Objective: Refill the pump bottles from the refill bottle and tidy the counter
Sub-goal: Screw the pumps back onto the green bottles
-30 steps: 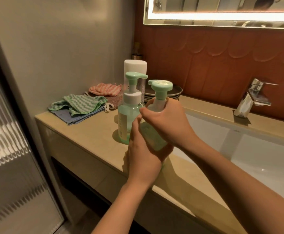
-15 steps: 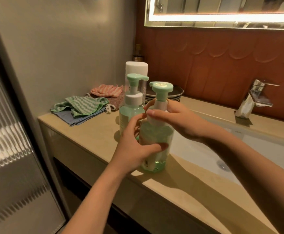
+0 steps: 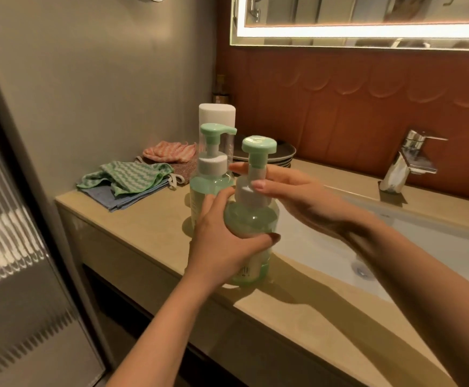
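While the left hand (image 3: 222, 247) wraps the green body of the near pump bottle (image 3: 251, 219), the bottle stands upright with its base on the worktop (image 3: 155, 219), close to the front edge. Left fingers (image 3: 216, 198) curl round the far side of the body, with the thumb across the near side.

Right hand (image 3: 292, 196) reaches in from the basin side. Its thumb and forefinger pinch the white collar under the mint pump head.

Second pump bottle (image 3: 212, 174) stands just beyond the left fingers, spout pointing right; cannot tell whether it touches them. Tall white-capped bottle (image 3: 217, 113) stands directly behind it.

Left of the left fingers, a green striped cloth (image 3: 127, 174) lies on a blue cloth (image 3: 110, 196), with a pink cloth (image 3: 169, 152) behind, by the wall. Beyond the right fingers, a stack of dark plates (image 3: 283, 156) sits at the tiled wall. Sink basin (image 3: 325, 247) lies under the right wrist. Chrome tap (image 3: 406, 163) is well to the right of both hands.
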`<state>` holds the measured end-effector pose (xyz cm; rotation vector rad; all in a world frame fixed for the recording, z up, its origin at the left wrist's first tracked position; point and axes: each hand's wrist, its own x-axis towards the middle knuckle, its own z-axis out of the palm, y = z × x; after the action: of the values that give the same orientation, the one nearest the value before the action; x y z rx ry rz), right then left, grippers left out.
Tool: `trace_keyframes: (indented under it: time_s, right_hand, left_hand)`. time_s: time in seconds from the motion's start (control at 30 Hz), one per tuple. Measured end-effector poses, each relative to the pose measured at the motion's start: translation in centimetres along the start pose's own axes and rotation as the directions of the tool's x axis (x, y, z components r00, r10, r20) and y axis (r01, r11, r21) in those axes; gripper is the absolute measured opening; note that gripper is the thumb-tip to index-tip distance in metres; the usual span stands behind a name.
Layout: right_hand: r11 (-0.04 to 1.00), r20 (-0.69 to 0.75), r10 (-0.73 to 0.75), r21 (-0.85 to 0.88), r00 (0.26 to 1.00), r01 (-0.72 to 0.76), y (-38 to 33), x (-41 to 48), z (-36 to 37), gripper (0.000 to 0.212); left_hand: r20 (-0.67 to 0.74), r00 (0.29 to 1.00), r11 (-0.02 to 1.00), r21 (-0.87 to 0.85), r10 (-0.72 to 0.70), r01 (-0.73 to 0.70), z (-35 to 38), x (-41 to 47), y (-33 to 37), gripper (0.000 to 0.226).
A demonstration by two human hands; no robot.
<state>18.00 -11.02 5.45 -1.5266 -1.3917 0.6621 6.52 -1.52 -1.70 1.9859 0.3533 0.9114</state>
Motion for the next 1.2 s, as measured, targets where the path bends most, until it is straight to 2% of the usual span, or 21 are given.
trace_keyframes:
  time_s: [0.2,0.27,0.37,0.47,0.57,0.63,0.73,0.83,0.97,1.07,1.13,1.2]
  right_hand:
    - [0.991,-0.246,-0.100,0.060,0.964,0.118,0.4,0.4,0.9,0.030]
    - [0.992,-0.352,-0.124,-0.021,0.928,0.124,0.5,0.8,1.6,0.032]
    - [0.980,-0.497,-0.132,-0.198,0.858,0.036,0.6,1.7,2.5,0.039]
    - [0.947,-0.560,-0.166,-0.320,0.812,-0.028,0.6,2.3,3.3,0.043]
    - [0.928,-0.423,-0.225,-0.367,0.878,0.060,0.5,2.3,3.0,0.027]
    - [0.964,-0.246,-0.137,-0.257,0.960,0.072,-0.1,1.8,2.1,0.022]
    - [0.997,0.024,0.008,-0.075,1.000,-0.006,-0.4,0.9,0.2,0.041]
    - [0.999,0.085,0.040,-0.018,0.996,-0.039,-0.3,0.6,-0.4,0.046]
    - [0.999,-0.105,-0.037,-0.028,0.994,0.034,0.1,0.6,0.4,0.038]
    - [0.987,-0.305,-0.120,-0.138,0.945,0.082,0.4,0.6,1.4,0.028]
    - [0.962,-0.393,-0.179,-0.260,0.902,0.078,0.3,0.8,1.8,0.022]
    - [0.889,-0.451,-0.219,-0.457,0.865,-0.013,0.0,1.1,2.0,0.021]
  left_hand:
    - [-0.049,0.999,1.000,-0.009,-0.001,0.000,0.4,-0.2,-0.1,0.073]
    - [-0.061,0.998,1.000,-0.009,0.004,-0.005,0.5,-0.3,-0.2,0.075]
    - [-0.074,0.997,1.000,-0.005,-0.004,0.003,0.7,-0.3,-0.2,0.082]
    - [-0.064,0.998,1.000,-0.018,-0.021,0.020,0.6,-0.1,-0.3,0.087]
    - [-0.038,0.999,0.999,-0.039,-0.019,0.018,0.4,0.0,-0.5,0.094]
    - [-0.023,1.000,0.999,-0.031,-0.020,0.019,0.4,0.0,-0.5,0.091]
    - [-0.016,0.999,0.999,0.012,-0.036,0.036,0.4,0.0,-0.4,0.086]
    - [-0.026,0.999,0.999,0.014,-0.037,0.038,0.4,-0.1,-0.5,0.084]
    - [-0.043,0.999,0.999,0.011,-0.032,0.032,0.6,-0.3,-0.5,0.084]
    - [-0.051,0.998,1.000,-0.022,-0.022,0.021,0.6,-0.3,-0.5,0.083]
    - [-0.054,0.998,0.999,-0.041,-0.021,0.019,0.6,-0.3,-0.5,0.080]
    - [-0.049,0.998,0.999,-0.044,-0.026,0.024,0.6,-0.3,-0.4,0.079]
